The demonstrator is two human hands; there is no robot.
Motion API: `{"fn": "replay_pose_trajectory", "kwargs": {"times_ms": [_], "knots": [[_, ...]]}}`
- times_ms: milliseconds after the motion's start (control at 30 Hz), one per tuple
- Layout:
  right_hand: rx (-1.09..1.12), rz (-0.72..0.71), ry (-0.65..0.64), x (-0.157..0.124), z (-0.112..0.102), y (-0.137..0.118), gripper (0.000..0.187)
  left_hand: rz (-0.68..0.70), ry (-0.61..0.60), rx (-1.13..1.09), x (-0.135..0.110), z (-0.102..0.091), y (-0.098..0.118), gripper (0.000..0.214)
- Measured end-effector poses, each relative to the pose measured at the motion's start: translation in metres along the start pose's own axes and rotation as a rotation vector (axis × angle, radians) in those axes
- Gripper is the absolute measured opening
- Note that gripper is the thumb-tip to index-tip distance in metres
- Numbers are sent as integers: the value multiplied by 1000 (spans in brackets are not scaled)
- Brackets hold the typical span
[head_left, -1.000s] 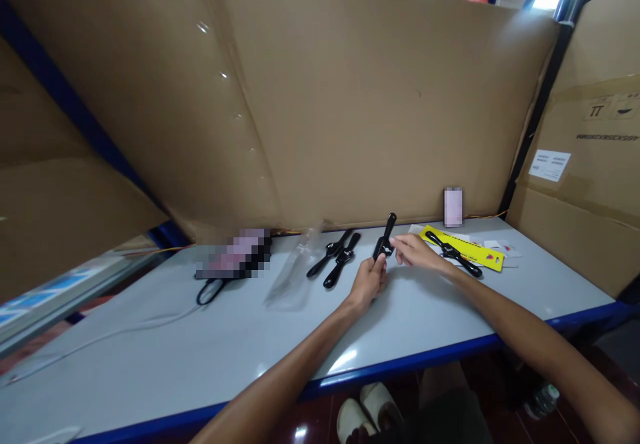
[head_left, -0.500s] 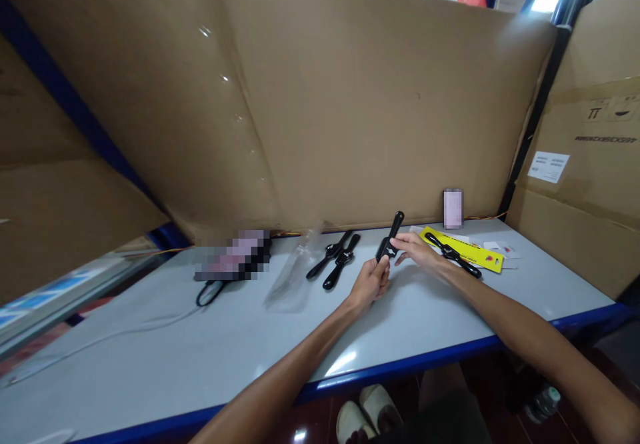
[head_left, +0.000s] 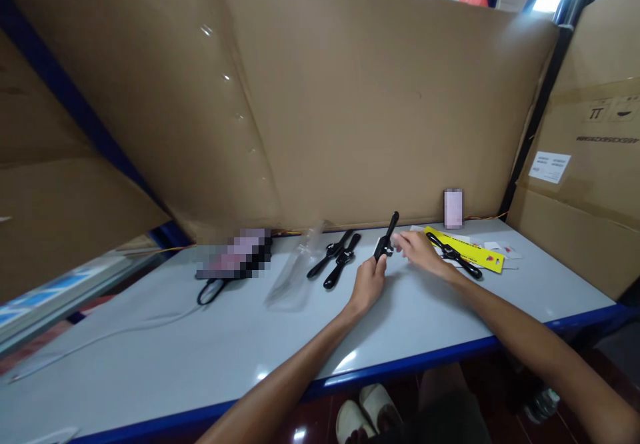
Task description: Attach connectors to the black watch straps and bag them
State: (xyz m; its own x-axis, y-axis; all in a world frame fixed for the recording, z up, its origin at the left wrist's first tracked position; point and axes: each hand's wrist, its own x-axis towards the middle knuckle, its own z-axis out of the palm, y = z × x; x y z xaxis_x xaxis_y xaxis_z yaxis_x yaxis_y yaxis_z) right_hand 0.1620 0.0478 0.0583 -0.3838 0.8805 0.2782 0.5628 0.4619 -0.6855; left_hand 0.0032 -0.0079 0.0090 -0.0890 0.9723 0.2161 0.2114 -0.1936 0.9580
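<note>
My left hand [head_left: 369, 283] is closed round the lower strap of a black watch [head_left: 387, 238], which stands tilted up and to the right above the table. My right hand [head_left: 416, 250] pinches at the watch's middle, its fingers curled and touching the watch body. Two more black watches [head_left: 336, 257] lie side by side on the table to the left of my hands. Another black watch [head_left: 454, 255] lies on a yellow card [head_left: 475, 251] just right of my right hand.
The grey table [head_left: 200, 351] has a blue front edge. A clear plastic bag [head_left: 295, 272] and a black cable [head_left: 210, 291] lie at its left middle. Large cardboard sheets [head_left: 350, 97] wall in the back and cardboard boxes [head_left: 590, 164] stand at right. Small white cards [head_left: 500, 247] lie by the yellow card.
The held watch has tilted slightly and shifted a little; my right hand's fingers have moved along its middle. Both hands stay in nearly the same place.
</note>
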Motion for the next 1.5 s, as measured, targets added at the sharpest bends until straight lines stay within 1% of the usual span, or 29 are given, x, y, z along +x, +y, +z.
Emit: {"fn": "replay_pose_trajectory", "kwargs": {"times_ms": [33,67,100,167,267,400,533,633,733,867,933,1000,1033,1100,1167,1233,1333,1500], "knots": [[-169,-41,57,-3,0,-3,41,45,58,99,1,-2,0,39],[-308,-83,82,-6,1,-6,40,80,100,191,3,-4,0,37],[-409,-117,75,-10,3,-9,39,103,123,267,4,-6,1,36],[-520,-148,16,-16,7,-16,37,123,132,356,5,-8,2,35],[-614,-139,-39,-22,9,-24,35,123,96,450,4,-7,3,34],[-695,-146,-104,-25,6,-31,38,147,47,554,-1,-5,4,31],[-698,-134,-101,-24,6,-30,39,157,37,550,-2,-5,5,28],[-587,-90,-74,-22,11,-25,41,170,43,463,-3,-6,6,25],[-437,-51,-28,-19,18,-21,42,189,56,352,-5,-7,8,21],[-212,11,31,-18,26,-19,43,191,64,267,-7,-8,13,16],[-69,17,25,-17,28,-17,46,174,72,227,-7,-8,15,17],[86,0,-17,-15,28,-13,51,122,77,148,-5,-8,16,23],[159,-8,-36,-14,27,-11,54,72,55,69,-4,-7,16,28],[264,-17,-29,-10,23,-8,63,-58,-55,-171,-2,-7,17,36],[312,-23,45,-7,18,-4,68,-166,-198,-428,-1,-9,19,40],[328,-40,111,-4,15,-2,68,-217,-289,-606,0,-11,22,42],[336,-41,128,-2,12,1,68,-265,-356,-749,0,-16,25,40],[379,-17,74,-2,13,0,64,-365,-413,-887,0,-21,31,35]]}}
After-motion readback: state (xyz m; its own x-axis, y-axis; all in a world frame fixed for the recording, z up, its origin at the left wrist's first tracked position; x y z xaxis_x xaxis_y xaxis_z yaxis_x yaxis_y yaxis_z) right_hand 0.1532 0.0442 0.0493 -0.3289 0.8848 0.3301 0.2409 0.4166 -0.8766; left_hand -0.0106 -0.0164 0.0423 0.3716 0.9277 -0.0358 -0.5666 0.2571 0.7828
